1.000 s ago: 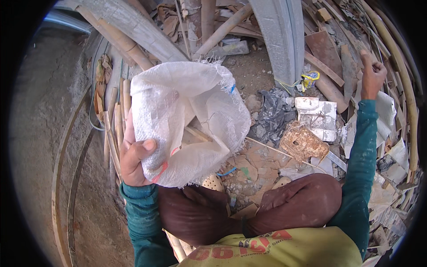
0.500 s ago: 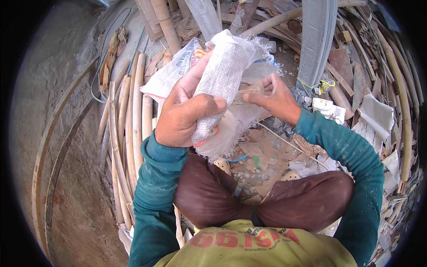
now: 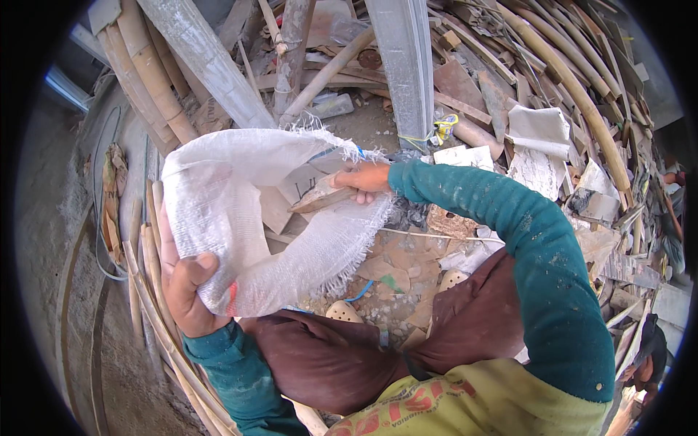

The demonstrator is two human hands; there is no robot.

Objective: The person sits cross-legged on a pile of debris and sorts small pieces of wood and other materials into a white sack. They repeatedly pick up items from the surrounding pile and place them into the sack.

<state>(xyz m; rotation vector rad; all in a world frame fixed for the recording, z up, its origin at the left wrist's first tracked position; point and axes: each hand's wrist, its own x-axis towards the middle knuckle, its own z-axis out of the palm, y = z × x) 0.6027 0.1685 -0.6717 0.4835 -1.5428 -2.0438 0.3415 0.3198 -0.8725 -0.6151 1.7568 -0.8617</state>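
Observation:
A white woven sack (image 3: 207, 182) with a frayed rim is spread in front of me, its mouth toward me. My left hand (image 3: 187, 291) is closed on its folded left edge, thumb on the near side and fingers mostly behind the cloth. Over the mouth, my right hand (image 3: 363, 180) grips a flat, jagged brownish piece (image 3: 317, 198); whether it is wood or board I cannot tell. Flat tan and grey pieces (image 3: 275, 211) show inside the sack's opening.
Bamboo poles (image 3: 149, 254) lie at my left. A grey metal post (image 3: 403, 65) and a slanted beam (image 3: 207, 58) stand ahead. Scrap boards and long strips (image 3: 552, 65) heap up on the right. Broken pieces (image 3: 385, 265) litter the ground between my feet.
The sack has swung left and down, and its mouth has opened wide toward me. My right hand has moved left over the opening with the brownish piece. The view has shifted right.

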